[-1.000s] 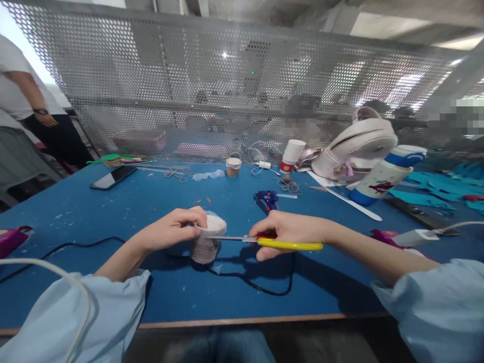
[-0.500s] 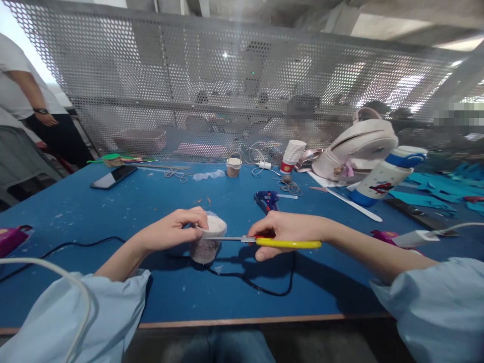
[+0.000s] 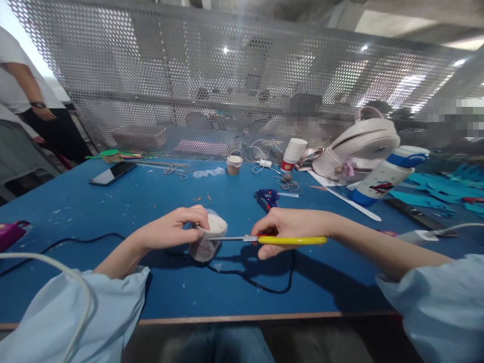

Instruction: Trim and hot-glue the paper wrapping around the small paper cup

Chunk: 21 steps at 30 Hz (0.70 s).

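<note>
My left hand point(image 3: 172, 228) grips the rim of a small pale cup point(image 3: 207, 242) wrapped in whitish fuzzy material, held just above the blue table point(image 3: 113, 206). My right hand point(image 3: 287, 229) is closed round the yellow handles of a pair of scissors point(image 3: 287, 240). The thin metal blades point left and meet the cup at its upper edge. Both forearms wear light blue sleeves.
A black cable point(image 3: 260, 285) loops under my hands. Behind lie a blue glue gun point(image 3: 266, 197), a stack of paper cups point(image 3: 293, 154), a pink bag point(image 3: 359, 146), a white and blue bottle point(image 3: 385, 176), a phone point(image 3: 111, 174). A person point(image 3: 30, 111) stands far left by the mesh wall.
The hands, cup and scissors keep nearly the same pose; the view has shifted slightly, so everything sits a little higher in the frame.
</note>
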Available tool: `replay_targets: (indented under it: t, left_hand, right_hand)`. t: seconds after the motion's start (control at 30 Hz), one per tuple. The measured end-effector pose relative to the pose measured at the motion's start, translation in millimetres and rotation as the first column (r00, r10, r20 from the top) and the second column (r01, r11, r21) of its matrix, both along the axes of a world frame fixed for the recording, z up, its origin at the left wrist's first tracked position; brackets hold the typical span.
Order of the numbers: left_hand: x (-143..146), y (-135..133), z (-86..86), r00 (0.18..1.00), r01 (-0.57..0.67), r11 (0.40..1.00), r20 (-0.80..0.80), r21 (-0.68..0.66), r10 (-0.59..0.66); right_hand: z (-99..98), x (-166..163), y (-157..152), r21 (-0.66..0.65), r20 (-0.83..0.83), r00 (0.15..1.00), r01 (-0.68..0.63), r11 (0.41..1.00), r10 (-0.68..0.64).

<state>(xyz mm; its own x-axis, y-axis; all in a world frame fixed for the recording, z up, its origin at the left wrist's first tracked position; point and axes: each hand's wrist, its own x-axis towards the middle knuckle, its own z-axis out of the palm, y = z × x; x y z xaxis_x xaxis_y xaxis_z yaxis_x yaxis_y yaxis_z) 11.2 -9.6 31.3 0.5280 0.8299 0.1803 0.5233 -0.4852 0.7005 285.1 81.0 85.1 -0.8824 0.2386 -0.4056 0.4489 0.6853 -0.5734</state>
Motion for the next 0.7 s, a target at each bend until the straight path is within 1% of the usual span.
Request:
replay_targets:
  t: [0.17, 0.33, 0.5, 0.7]
  left_hand:
    - [0, 1, 0.8, 1.000, 0.002, 1.000, -0.012, 0.014, -0.002]
    - [-1, 1, 1.4, 0.999, 0.022, 1.000, -0.049, 0.013, -0.021]
    - [-1, 1, 1.9, 0.997, 0.052, 0.999, -0.055, 0.007, -0.051]
    - [0, 0, 2.9, 0.997, 0.057, 0.998, -0.048, -0.012, -0.058]
  right_hand:
    - [4.1, -2, -1, -0.008, 0.040, 0.999, -0.012, 1.000, 0.012]
    - [2.0, -6, 5, -0.002, 0.049, 0.998, -0.044, 0.999, 0.044]
    - [2.3, -9, 7, -0.012, 0.093, 0.995, -0.042, 0.999, 0.043]
    - [6.2, -13, 5, -0.011, 0.078, 0.995, -0.055, 0.998, 0.056]
